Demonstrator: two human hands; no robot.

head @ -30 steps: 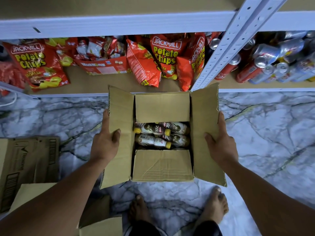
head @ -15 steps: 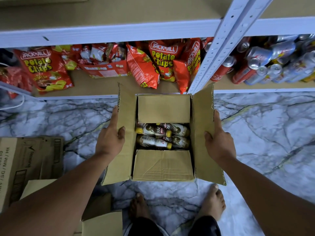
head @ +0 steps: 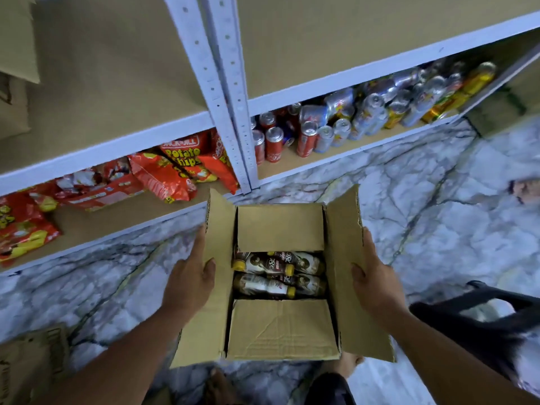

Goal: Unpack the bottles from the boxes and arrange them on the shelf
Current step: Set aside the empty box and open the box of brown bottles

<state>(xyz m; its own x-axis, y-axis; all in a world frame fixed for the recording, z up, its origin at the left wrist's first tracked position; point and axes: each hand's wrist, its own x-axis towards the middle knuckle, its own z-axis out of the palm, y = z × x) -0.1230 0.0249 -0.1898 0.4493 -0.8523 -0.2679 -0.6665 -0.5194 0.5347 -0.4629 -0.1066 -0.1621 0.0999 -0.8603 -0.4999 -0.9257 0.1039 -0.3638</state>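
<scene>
An open cardboard box (head: 280,328) hangs over the marble floor, carried between both hands. Inside lie several brown-and-white bottles (head: 263,266) with yellow caps, on their sides, partly covered by the two inner flaps. My left hand (head: 190,279) grips the box's left flap, thumb on the inside. My right hand (head: 377,282) grips the right flap the same way. The shelf (head: 321,39) with white metal frame and tan boards stands ahead; its middle board is bare.
The bottom shelf holds red potato chip bags (head: 181,168) at left and drink cans (head: 350,118) at right. A white upright post (head: 222,92) divides the bays. Cardboard boxes (head: 32,363) lie at lower left. A black stool (head: 479,320) stands at lower right.
The view has swung right and tilted up, showing more of the bare middle shelf and the cans. The box stays held between both hands and has moved right along the shelf.
</scene>
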